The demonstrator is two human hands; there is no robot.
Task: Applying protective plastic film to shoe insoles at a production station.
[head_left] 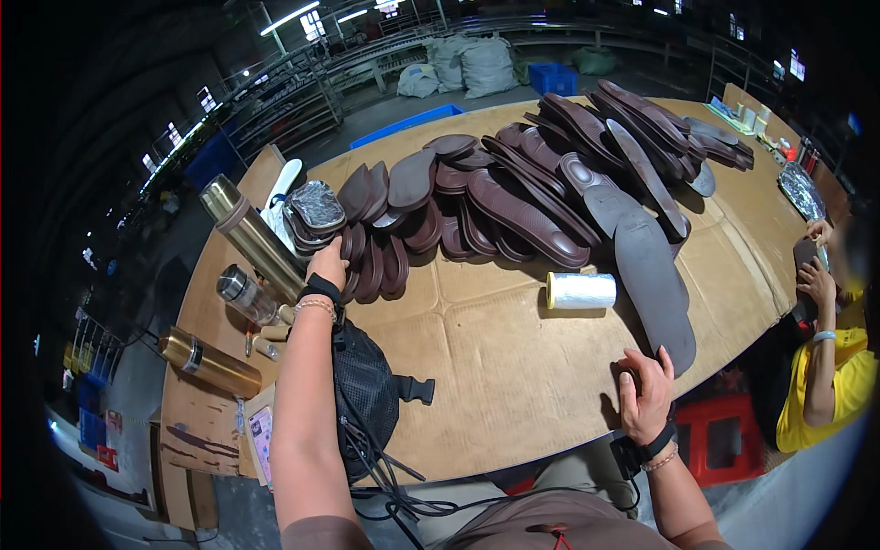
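In the head view we look down on a cardboard-covered tabletop (513, 367) heaped with dark brown shoe soles (522, 211) that fan out from the left side to the far right. Our left hand (328, 266) reaches out to the near left end of that heap, its grip closed around the edge of a small stack of soles (316, 220) whose top one is wrapped in shiny clear film. Our right hand (646, 394) rests at the near edge of the tabletop, fingers curled narrowly over the heel end of a long grey sole (655, 284) that lies flat and runs away from us toward the pile. Between the two hands, just beside the grey sole, a roll of clear film (580, 291) lies on its side. To the left of our left forearm stand a tall gold flask (252, 238) and a clear bottle (247, 298), both tilted in the fisheye, with a second gold flask (209, 364) lying nearer the corner. A black mesh bag (367, 394) with trailing cords sits against our left arm at the near edge. At the right edge another person in a yellow shirt (848, 385) holds a dark sole with both hands
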